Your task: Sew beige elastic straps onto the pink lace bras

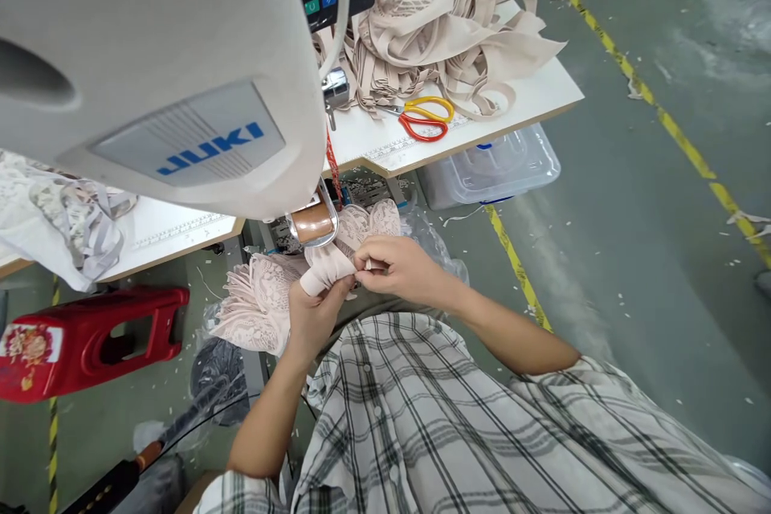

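Observation:
Close to my body, just below the head of a white sewing machine (pixel 198 80), both my hands are on a pale pink fabric band (pixel 325 269). My left hand (pixel 316 313) is closed on the band's near side, thumb on top. Thumb and fingertips of my right hand (pixel 391 265) pinch the band's right end. Pink lace fabric (pixel 259 297) hangs in layered folds left of my hands, and another scalloped lace part (pixel 367 225) lies just beyond them. The machine's needle area is hidden behind its head.
Yellow-and-red-handled scissors (pixel 426 119) lie on the white table (pixel 530 88), near a heap of beige straps (pixel 422 24). A clear plastic box (pixel 499 169) stands below the table's right side. Lace pieces (pixel 78 217) lie at left, above a red stool (pixel 96 337).

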`<state>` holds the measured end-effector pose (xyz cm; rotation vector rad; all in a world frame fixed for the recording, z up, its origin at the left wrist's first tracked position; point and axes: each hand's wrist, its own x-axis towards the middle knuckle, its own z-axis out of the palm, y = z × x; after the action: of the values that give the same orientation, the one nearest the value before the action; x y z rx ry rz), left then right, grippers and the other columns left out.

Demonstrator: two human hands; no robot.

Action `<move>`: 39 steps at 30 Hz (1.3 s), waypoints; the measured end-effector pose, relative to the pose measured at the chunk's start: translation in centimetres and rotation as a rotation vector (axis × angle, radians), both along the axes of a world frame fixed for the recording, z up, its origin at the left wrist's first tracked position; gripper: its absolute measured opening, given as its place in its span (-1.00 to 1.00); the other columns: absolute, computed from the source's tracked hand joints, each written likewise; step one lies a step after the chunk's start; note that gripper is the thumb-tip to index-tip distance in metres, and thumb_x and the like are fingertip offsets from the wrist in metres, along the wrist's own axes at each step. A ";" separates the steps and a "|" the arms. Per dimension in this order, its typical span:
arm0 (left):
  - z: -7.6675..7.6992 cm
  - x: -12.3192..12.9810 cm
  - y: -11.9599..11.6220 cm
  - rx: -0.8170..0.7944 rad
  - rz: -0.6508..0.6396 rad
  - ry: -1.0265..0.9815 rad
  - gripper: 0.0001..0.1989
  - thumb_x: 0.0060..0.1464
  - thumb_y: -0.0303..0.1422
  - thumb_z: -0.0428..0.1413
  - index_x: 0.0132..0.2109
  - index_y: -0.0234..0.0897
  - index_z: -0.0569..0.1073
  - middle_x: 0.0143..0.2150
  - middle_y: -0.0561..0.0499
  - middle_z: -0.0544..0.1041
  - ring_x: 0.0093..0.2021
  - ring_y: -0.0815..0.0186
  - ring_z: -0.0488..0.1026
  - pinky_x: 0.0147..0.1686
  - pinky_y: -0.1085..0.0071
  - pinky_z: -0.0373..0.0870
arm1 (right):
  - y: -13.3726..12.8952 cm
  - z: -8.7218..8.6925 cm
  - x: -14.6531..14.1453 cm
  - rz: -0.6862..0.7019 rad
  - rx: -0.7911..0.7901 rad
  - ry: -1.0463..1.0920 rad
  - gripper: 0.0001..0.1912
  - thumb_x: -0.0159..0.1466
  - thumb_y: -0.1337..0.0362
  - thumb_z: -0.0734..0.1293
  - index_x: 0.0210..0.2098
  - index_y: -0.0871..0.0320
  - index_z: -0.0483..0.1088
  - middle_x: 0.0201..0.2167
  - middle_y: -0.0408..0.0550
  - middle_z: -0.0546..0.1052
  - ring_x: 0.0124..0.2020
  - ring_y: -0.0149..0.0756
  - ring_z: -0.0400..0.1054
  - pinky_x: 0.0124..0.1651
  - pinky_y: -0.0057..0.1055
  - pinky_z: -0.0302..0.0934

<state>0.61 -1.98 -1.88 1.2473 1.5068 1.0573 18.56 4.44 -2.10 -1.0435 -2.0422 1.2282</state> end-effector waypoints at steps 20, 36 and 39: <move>1.3 -0.1 1.1 -0.139 0.002 -0.054 -0.79 0.11 -0.23 0.25 -0.25 -0.30 0.62 -0.34 -0.01 0.61 -0.30 0.29 0.48 -0.24 0.42 0.41 | -0.1 -0.2 0.5 -0.019 -0.140 0.044 -0.91 0.25 0.30 0.32 -0.31 0.15 0.49 -0.37 -0.15 0.52 -0.38 -0.43 0.30 -0.30 -0.48 0.11; 3.5 0.7 1.6 -0.124 -0.139 -0.017 -0.78 0.12 -0.26 0.23 -0.13 -0.26 0.63 -0.22 -0.05 0.63 -0.17 0.19 0.51 -0.18 0.38 0.43 | 0.3 1.9 1.6 0.038 -0.009 -0.123 -0.93 0.28 0.35 0.26 -0.25 0.10 0.24 -0.51 -0.27 0.33 -0.51 -0.44 0.15 -0.36 -0.45 -0.01; 3.6 0.8 1.7 -0.124 -0.143 0.044 -0.79 0.13 -0.27 0.23 -0.13 -0.26 0.63 -0.23 -0.04 0.64 -0.20 0.20 0.51 -0.19 0.39 0.42 | 0.3 2.1 1.7 0.073 0.037 -0.150 -0.94 0.29 0.36 0.25 -0.24 0.11 0.24 -0.49 -0.25 0.36 -0.50 -0.43 0.16 -0.35 -0.44 -0.01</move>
<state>1.40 -0.28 1.75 1.2780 1.4696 0.8351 20.27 4.73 -0.04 -1.0808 -2.2261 1.1748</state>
